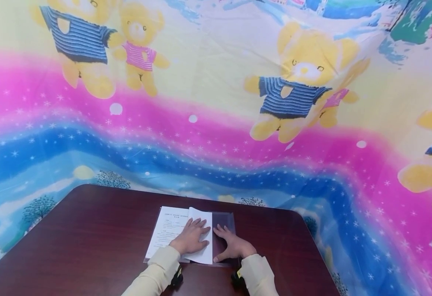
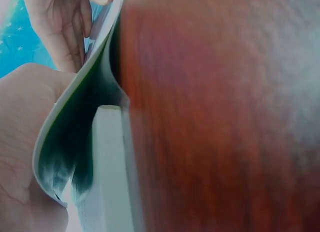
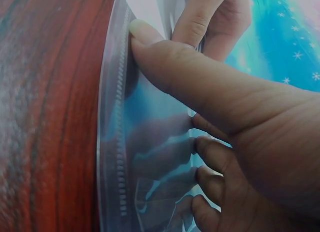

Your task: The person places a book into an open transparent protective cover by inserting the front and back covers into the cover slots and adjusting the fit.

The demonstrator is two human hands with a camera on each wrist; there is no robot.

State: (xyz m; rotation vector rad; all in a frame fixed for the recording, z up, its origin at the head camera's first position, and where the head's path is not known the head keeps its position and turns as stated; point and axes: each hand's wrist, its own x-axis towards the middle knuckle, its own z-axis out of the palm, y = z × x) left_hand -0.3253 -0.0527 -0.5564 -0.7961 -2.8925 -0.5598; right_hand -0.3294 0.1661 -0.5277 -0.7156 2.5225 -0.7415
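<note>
A printed white booklet lies open on the table, over a clear plastic cover that sticks out on the right. My left hand rests with spread fingers on the white right-hand sheet. In the left wrist view this sheet bows up under the palm, beside a thick white block of pages. My right hand touches the clear plastic with spread thumb and fingertips. In the right wrist view its thumb lies near the plastic's stitched-looking seam.
The dark red-brown table extends to both sides of the booklet. A hanging cloth with printed bears and snowflakes stands right behind the table's far edge. Dark wrist devices sit under both cuffs.
</note>
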